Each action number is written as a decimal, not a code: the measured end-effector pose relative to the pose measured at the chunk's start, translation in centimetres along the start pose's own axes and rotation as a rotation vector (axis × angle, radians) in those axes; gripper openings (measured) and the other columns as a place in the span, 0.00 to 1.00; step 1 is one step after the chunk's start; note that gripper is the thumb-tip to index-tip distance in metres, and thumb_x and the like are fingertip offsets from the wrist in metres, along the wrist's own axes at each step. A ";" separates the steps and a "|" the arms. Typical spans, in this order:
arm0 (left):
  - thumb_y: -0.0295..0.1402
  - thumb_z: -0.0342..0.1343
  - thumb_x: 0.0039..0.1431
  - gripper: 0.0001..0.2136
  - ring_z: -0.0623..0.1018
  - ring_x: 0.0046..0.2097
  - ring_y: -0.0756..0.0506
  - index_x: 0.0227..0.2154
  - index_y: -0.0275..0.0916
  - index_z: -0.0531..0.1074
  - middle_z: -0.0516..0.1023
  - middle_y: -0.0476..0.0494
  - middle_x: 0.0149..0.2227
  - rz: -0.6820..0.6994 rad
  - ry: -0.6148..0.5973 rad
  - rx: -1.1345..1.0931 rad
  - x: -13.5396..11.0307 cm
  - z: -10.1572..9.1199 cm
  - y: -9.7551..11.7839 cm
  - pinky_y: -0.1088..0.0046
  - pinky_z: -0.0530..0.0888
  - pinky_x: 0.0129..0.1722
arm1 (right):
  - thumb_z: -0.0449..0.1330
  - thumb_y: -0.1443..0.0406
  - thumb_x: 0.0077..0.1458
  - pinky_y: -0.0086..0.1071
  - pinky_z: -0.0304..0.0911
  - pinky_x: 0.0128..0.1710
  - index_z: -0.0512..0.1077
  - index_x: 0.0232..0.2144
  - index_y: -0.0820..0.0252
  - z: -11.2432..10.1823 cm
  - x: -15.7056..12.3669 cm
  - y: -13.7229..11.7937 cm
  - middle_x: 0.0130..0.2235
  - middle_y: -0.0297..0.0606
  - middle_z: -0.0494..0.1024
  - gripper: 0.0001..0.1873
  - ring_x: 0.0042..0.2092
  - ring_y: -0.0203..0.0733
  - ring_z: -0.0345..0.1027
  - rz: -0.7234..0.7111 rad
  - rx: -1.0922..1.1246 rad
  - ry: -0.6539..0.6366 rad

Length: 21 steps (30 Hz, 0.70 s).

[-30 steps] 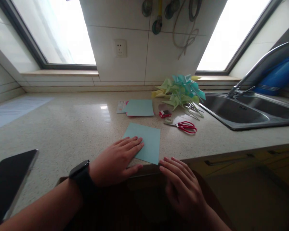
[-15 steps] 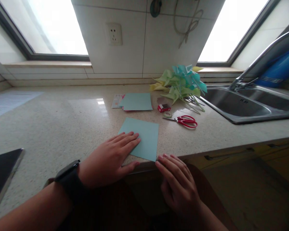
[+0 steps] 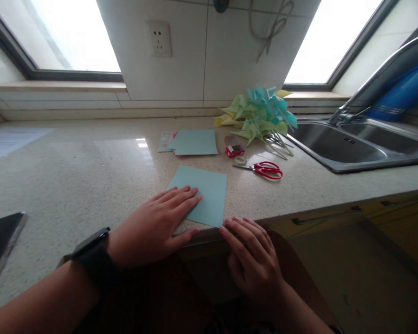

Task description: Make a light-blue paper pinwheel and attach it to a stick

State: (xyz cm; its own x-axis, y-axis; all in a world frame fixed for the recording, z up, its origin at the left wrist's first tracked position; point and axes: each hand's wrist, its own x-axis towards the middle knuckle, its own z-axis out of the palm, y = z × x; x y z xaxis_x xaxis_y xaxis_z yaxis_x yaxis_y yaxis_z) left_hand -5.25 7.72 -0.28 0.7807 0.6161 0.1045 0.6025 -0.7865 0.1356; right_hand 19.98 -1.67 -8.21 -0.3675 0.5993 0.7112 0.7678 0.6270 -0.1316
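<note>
A square sheet of light blue paper [image 3: 211, 195] lies on the counter near its front edge. My left hand [image 3: 156, 222], with a dark watch on the wrist, rests flat on the sheet's left part, fingers stretched out and thumb apart near the counter edge. It covers the sheet's lower left corner. At the near right corner, my right hand [image 3: 252, 257] has its fingers extended side by side, tips at or touching the corner. Its thumb sits lower, apart from the fingertips. Whether the corner is held cannot be told.
Behind the sheet lies a stack of blue paper [image 3: 197, 141]. To its right are a small red box [image 3: 234, 150], a tape roll [image 3: 240, 160], red-handled scissors [image 3: 267, 170] and several paper pinwheels [image 3: 261, 113]. A steel sink [image 3: 348, 144] is at the right, a dark panel [image 3: 2, 246] at the left.
The whole view has shifted a little, so everything appears slightly higher and further left. Both hands keep nearly the same place against the sheet.
</note>
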 end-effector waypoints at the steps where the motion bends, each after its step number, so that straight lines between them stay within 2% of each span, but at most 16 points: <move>1: 0.51 0.48 0.69 0.31 0.60 0.70 0.39 0.70 0.44 0.54 0.59 0.42 0.71 0.004 0.001 -0.005 0.0 0.0 0.0 0.55 0.60 0.69 | 0.54 0.78 0.54 0.52 0.62 0.63 0.66 0.63 0.62 0.0 -0.1 0.0 0.60 0.46 0.72 0.33 0.63 0.52 0.63 -0.004 -0.001 0.000; 5: 0.49 0.46 0.70 0.26 0.60 0.70 0.36 0.68 0.54 0.57 0.57 0.43 0.71 0.026 -0.008 0.011 -0.1 -0.2 0.0 0.49 0.61 0.67 | 0.54 0.78 0.53 0.53 0.62 0.62 0.66 0.63 0.64 0.2 -0.2 0.2 0.61 0.48 0.71 0.33 0.64 0.53 0.62 -0.015 -0.001 0.008; 9: 0.49 0.46 0.71 0.25 0.60 0.70 0.35 0.67 0.54 0.59 0.57 0.40 0.71 0.039 -0.014 0.033 -0.1 -0.2 0.0 0.48 0.61 0.67 | 0.55 0.78 0.53 0.53 0.62 0.62 0.66 0.62 0.64 0.2 -0.2 0.2 0.61 0.48 0.72 0.33 0.64 0.53 0.62 -0.017 0.001 0.007; 21: 0.48 0.49 0.70 0.24 0.61 0.70 0.34 0.66 0.54 0.61 0.58 0.42 0.71 0.044 0.013 0.000 -0.2 0.0 -0.1 0.48 0.61 0.67 | 0.55 0.77 0.52 0.51 0.63 0.62 0.67 0.62 0.62 0.1 0.1 -0.2 0.58 0.46 0.74 0.34 0.62 0.51 0.65 0.008 -0.019 0.021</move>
State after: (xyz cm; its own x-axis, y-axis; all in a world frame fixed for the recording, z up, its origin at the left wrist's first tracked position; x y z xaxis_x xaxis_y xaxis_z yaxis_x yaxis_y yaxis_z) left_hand -5.45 7.72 -0.30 0.8043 0.5815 0.1227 0.5677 -0.8128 0.1310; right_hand 19.73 -1.64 -8.16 -0.3506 0.5933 0.7246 0.7807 0.6125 -0.1238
